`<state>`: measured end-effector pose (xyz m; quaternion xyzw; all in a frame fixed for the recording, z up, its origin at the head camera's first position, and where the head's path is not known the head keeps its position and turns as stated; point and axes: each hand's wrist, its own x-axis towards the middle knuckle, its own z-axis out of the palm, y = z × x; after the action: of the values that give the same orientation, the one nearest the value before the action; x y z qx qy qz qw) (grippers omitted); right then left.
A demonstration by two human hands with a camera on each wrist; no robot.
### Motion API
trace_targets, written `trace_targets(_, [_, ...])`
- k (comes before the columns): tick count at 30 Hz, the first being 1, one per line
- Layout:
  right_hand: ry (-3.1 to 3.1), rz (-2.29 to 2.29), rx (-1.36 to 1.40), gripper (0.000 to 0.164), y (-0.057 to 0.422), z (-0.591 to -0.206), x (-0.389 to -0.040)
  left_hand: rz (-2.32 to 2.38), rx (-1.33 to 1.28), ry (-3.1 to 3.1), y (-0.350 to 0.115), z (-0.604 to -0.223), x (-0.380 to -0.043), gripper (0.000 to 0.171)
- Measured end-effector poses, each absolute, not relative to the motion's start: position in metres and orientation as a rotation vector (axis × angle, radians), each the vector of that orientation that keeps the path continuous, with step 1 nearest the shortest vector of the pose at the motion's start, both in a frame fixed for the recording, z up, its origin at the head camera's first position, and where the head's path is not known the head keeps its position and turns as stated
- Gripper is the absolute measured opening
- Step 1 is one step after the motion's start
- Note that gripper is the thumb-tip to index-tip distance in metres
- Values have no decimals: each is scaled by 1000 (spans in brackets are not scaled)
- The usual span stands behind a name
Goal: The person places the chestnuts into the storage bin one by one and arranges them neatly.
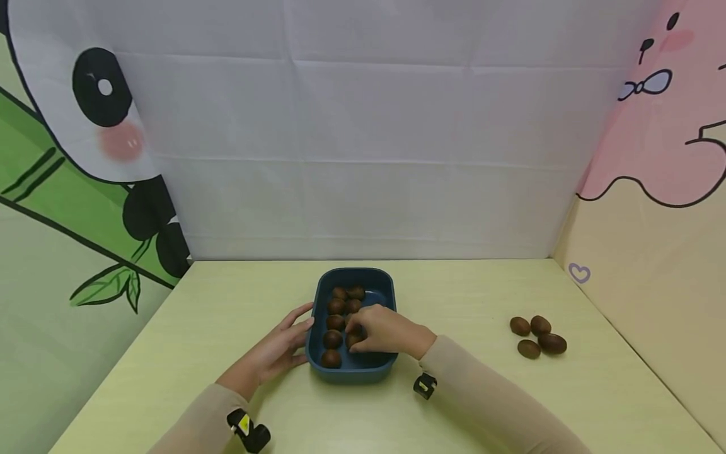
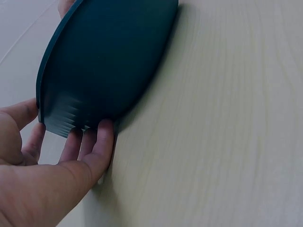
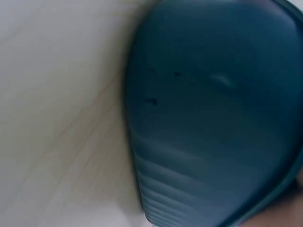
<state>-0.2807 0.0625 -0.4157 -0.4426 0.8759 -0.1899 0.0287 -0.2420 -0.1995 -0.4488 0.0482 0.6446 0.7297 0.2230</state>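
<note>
A dark blue rectangular box (image 1: 379, 377) with rounded corners stands on the table, its long side pointing away from me. Inside, dark brown egg-shaped things (image 1: 331, 359) form two rows, the left one reaching to the near end. My right hand (image 1: 388, 329) reaches in over the right rim, and its thumb and fingers pinch a brown egg-shaped thing (image 1: 354, 341) in the right row. Against the box's left side wall, my left hand (image 1: 276, 347) rests with spread fingers; its fingertips (image 2: 105, 126) touch the ribbed outside low down in the left wrist view.
Several more brown egg-shaped things (image 1: 529, 349) lie in a loose group on the table's right side. A white cloth wall (image 1: 374, 208) closes off the back, with printed panels left and right. The pale wooden table (image 1: 454, 290) spans between them.
</note>
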Motion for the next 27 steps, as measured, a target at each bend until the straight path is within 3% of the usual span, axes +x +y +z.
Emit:
trace_targets(8, [2762, -547, -1342, 16, 61, -420, -281, 2007, 139, 1788, -200, -449, -242, 65])
trace_targets(27, [2710, -711, -1346, 20, 74, -406, -273, 2016, 139, 1776, -199, -446, -240, 65])
